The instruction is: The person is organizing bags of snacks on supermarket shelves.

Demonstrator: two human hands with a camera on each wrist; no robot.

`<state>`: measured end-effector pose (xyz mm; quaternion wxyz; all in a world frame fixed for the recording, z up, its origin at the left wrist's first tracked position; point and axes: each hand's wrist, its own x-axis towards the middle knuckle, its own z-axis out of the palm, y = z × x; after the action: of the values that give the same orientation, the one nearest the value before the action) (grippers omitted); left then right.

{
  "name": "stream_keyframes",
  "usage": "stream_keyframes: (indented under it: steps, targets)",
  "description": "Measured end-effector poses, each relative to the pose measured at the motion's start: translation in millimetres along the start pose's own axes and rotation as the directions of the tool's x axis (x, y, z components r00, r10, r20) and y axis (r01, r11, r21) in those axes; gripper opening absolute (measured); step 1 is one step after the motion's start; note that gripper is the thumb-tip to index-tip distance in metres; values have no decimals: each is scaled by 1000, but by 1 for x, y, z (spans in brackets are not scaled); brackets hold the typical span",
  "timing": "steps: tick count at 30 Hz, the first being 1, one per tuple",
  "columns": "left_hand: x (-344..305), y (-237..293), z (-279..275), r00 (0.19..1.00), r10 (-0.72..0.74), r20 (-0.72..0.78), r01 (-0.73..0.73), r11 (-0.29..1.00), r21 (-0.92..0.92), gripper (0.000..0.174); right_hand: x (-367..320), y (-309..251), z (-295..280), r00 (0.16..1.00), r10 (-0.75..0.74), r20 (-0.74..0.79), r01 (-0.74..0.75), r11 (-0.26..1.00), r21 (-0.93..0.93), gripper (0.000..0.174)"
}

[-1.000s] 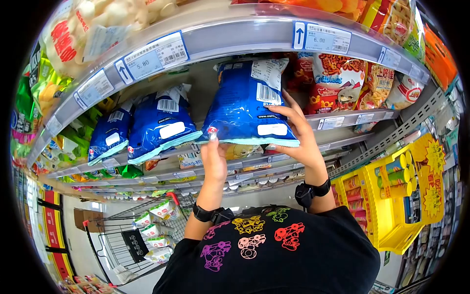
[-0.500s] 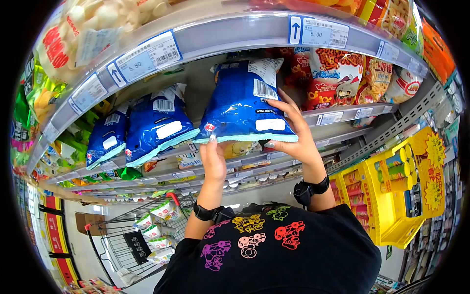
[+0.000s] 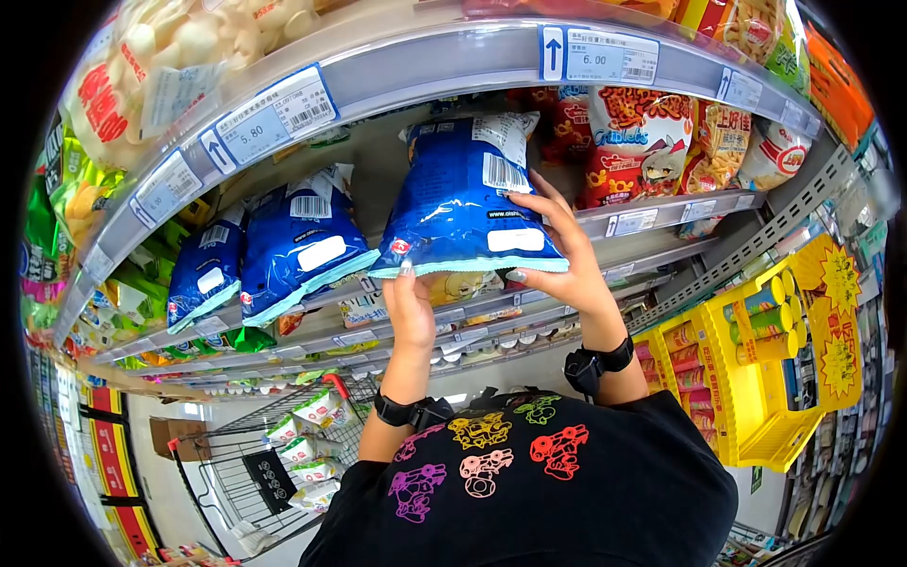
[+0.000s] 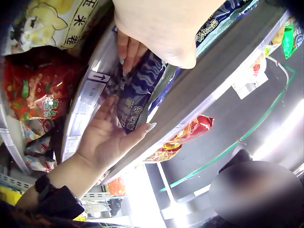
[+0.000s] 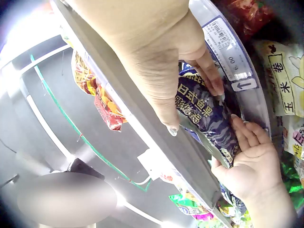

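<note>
Both hands hold a blue snack bag [image 3: 453, 213] at the front of the shelf, its back print and barcode facing up in the head view. My left hand [image 3: 411, 312] grips its lower left corner, with the thumb on the top face. At the right side, my right hand [image 3: 573, 269] has its fingers over the upper face and its thumb by the pale blue bottom seam. In the left wrist view, the right hand [image 4: 104, 135] lies along the bag [image 4: 142, 88]. Two similar blue bags, one nearer [image 3: 307, 236] and one farther left [image 3: 208, 265], lie beside it.
Above runs a shelf edge with a price label [image 3: 600, 59]. Red snack bags [image 3: 638, 146] stand to the right on the same shelf. A shopping cart [image 3: 213, 472] with several white-and-green packs is at lower left. A yellow display rack [image 3: 756, 416] stands at right.
The head view has shifted slightly, so the shelf labels sit farther left. The bag and both hands show only a small leftward shift; the hold looks the same.
</note>
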<state>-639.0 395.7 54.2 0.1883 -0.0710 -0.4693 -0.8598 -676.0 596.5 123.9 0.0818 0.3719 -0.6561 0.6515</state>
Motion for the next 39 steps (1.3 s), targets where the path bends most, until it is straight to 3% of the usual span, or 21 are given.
stream_keyframes:
  steps: [7,10,13,16,19,31,34,39]
  targets:
    - [0,3,2,1000,4,15,-4,1000,-8,35,-1,2,1,1000,5,-15,-5,1000,-2,65]
    - [0,5,12,996,29,-82,-20,995,102,39,-1,2,2,1000,11,-20,-11,1000,16,64]
    - [-1,4,14,994,39,-100,-30,995,96,38,-2,1,2,1000,7,-23,-7,1000,9,63]
    - [-2,6,16,995,48,-85,-40,995,96,38,-3,1,2,1000,9,-23,-9,1000,7,63]
    - [-1,6,4,999,14,47,-17,998,68,34,-2,0,2,1000,1,-19,-1,1000,-2,63]
    - [0,6,5,999,16,44,-20,995,94,35,-4,4,1,1000,-15,-16,16,999,49,63]
    - [-1,6,13,997,33,-70,-24,991,130,39,-4,2,2,1000,-13,-13,13,998,57,63]
    - [0,3,10,999,24,-23,-20,989,148,41,-4,5,2,1000,-4,-18,5,999,53,62]
